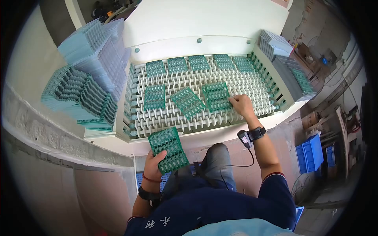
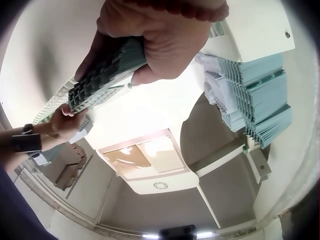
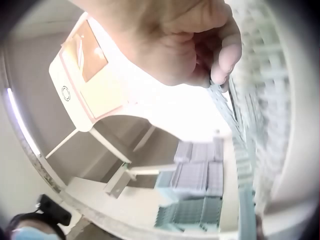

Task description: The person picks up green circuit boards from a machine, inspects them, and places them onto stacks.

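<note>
Pale stacks (image 1: 96,53) flank white disc rollers (image 1: 250,88); our left hand (image 1: 152,167) grips rectangular green circuit boards (image 1: 172,147) at left, our right hand (image 1: 243,105) pinches another board (image 1: 215,96) by its edge.

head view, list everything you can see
boards: eight, green, on rollers, five behind, three in front
rollers: many, white, in machine
machine: one, white, centre
held boards: uncountable, green, in left hand
near stacks: several, green, left
pale stacks: several, lilac, behind those
right stacks: several, greyish, right
bins: at least two, blue, right
clutter: uncounted, mixed, right
cable: one, black, lower centre
bands: two, black, both wrists
bracelet: one, red, left wrist
shirt: one, navy, bottom
trousers: one, grey-blue, bottom
left hand: one, bare, round held boards
right hand: one, bare, at front-right board
</note>
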Available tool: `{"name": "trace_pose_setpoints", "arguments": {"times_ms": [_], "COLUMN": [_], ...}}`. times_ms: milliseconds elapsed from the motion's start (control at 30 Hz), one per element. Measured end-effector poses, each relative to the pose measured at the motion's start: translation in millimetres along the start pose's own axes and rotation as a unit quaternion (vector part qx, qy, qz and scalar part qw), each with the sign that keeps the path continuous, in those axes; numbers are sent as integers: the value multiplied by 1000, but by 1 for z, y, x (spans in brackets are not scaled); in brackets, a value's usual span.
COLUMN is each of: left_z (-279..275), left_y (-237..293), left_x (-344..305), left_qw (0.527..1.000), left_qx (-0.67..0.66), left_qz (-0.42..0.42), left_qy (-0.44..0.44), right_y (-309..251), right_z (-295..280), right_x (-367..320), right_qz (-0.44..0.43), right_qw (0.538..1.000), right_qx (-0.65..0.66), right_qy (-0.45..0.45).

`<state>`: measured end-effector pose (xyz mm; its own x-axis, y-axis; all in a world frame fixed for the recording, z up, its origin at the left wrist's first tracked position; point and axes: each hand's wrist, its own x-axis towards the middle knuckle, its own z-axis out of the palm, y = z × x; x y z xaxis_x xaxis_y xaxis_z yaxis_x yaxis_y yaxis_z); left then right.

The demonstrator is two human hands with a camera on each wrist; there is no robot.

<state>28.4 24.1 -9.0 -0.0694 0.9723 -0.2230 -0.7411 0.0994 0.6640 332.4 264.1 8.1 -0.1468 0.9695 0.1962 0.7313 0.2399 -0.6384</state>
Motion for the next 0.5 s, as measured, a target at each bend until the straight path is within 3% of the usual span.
{"name": "trace_pose_setpoints", "arguments": {"times_ms": [67,167,267,333,367,433,500], "left_z": [8,4,1,7,10,21,30], "left_y": [5,7,6,4,2,-4,-8], "left_x": [-4,-6,-2,1,3,11,18], "left_qw": [998,990,984,991,991,996,996], "left_qx": [-42,-83,-69,-40,-40,-6,8], "left_qz": [-1,-4,-18,-26,-28,-25,-26], "left_qy": [-43,-113,-164,-123,-125,-81,-83], "right_y": [16,34,41,18,-3,-33,-70], "right_z": [-17,-50,-55,-50,-46,-19,1], "right_x": [7,10,-4,-24,-36,-66,-97], "right_qz": [18,74,54,6,20,-32,2], "right_qw": [997,992,983,997,999,966,922], "right_qx": [-31,-97,-157,-50,32,222,276], "right_qy": [63,40,78,66,-5,-127,-270]}}
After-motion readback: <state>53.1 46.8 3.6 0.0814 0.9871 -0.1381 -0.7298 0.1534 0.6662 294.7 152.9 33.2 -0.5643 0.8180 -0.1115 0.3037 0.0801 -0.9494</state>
